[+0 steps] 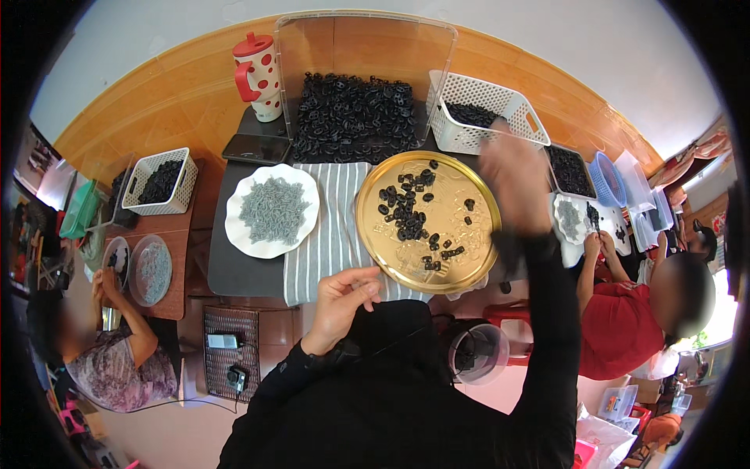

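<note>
Below the near edge of the round gold tray [380,263] is my left hand [342,307], fingers curled and the thumb pressed toward the index finger; whatever it may pinch is too small to make out. My right hand [516,181] is smeared by motion between the tray's right rim and the white perforated basket [512,98], so its fingers cannot be read. Small black oval plastic pieces [408,215] lie scattered on the tray, mostly left of its middle. Left of it, a white scalloped plate [236,215] holds a heap of small grey-green pieces [273,209].
A clear bin [285,86] full of black pieces stands behind. A red-dotted tumbler [266,74] and a phone [256,148] are at the back left. A striped cloth [324,258] lies under the tray. Co-workers sit at left [129,367] and right [625,328].
</note>
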Available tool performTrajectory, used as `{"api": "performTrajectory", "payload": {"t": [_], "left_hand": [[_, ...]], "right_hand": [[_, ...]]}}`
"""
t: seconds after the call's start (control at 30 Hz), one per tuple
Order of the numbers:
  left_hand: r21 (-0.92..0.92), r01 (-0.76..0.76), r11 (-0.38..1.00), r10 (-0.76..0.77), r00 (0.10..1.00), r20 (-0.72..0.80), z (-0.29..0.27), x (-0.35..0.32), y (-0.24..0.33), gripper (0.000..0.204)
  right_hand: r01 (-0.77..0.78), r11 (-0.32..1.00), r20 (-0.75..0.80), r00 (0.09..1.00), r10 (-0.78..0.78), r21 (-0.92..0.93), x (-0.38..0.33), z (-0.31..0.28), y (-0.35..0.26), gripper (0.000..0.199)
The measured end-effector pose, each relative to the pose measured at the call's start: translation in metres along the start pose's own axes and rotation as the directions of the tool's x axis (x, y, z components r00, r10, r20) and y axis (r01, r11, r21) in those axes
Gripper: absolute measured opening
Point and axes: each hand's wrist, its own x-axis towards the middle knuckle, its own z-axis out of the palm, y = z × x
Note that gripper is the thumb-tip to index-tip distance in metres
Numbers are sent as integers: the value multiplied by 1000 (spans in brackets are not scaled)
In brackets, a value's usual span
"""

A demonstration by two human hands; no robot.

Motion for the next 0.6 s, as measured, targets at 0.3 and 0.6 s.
{"api": "performTrajectory", "payload": {"t": [0.3, 0.6], "left_hand": [[2, 85, 996, -85, 996, -39, -15, -3, 2, 20], [21, 95, 995, -94, 995, -35, -21, 5, 5, 19]], "right_hand": [[-611, 640, 579, 758, 301, 466, -6, 67, 14, 18], [-144, 983, 423, 889, 177, -110, -15, 121, 18, 11]]}}
